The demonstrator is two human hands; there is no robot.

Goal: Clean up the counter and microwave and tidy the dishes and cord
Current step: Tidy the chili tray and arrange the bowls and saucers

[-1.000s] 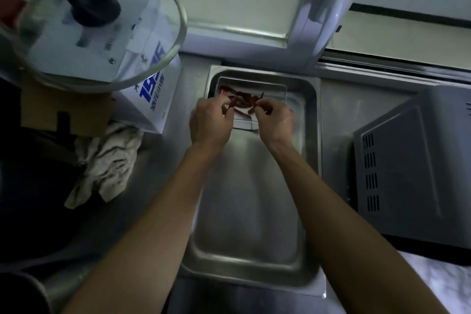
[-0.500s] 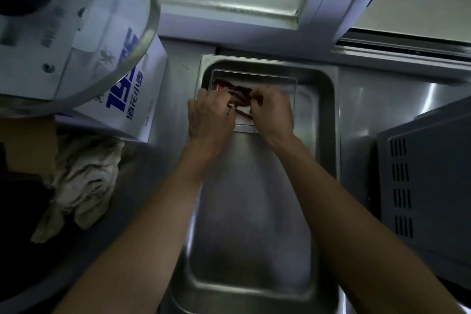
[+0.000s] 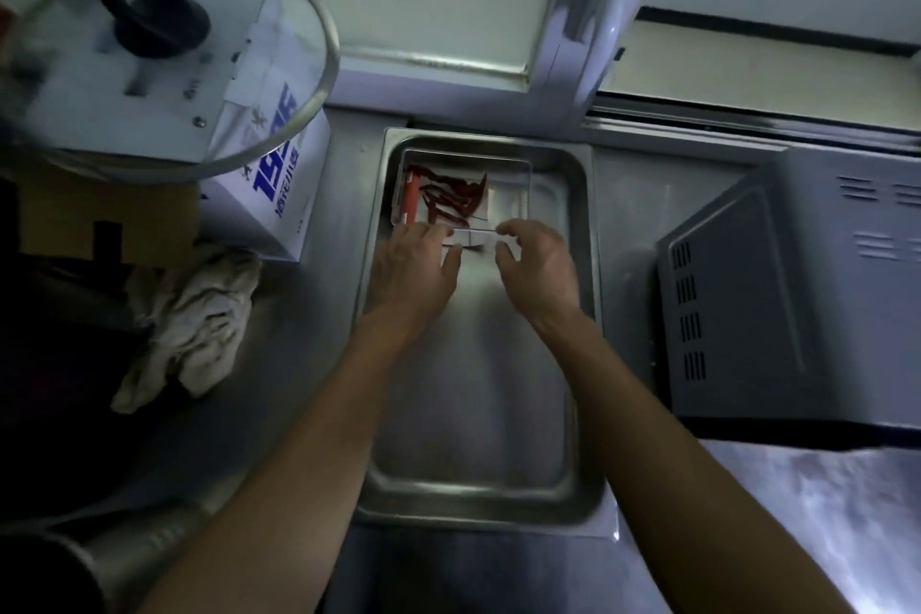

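Both hands have drawn back from the dried chillies point(image 3: 451, 194) toward the near edge of the clear container point(image 3: 513, 175), which now shows its contents uncovered. Left fingertips point(image 3: 436, 230) lie fairly straight against that near edge, while the right hand's fingers point(image 3: 508, 229) are loosely curled just beside it with a gap under them; neither seems to grip anything, though blur makes contact hard to judge. Behind them, the left hand point(image 3: 413, 264) and right hand point(image 3: 540, 272) flank the container evenly, probably to steady or square it. It sits at the far end of the steel tray point(image 3: 580, 314), likely to keep the loose chillies gathered off the counter. Right of the tray stands the microwave point(image 3: 777, 294); left of it lie a crumpled cloth point(image 3: 194, 329) and a white box point(image 3: 269, 194) under a glass lid point(image 3: 164, 65).
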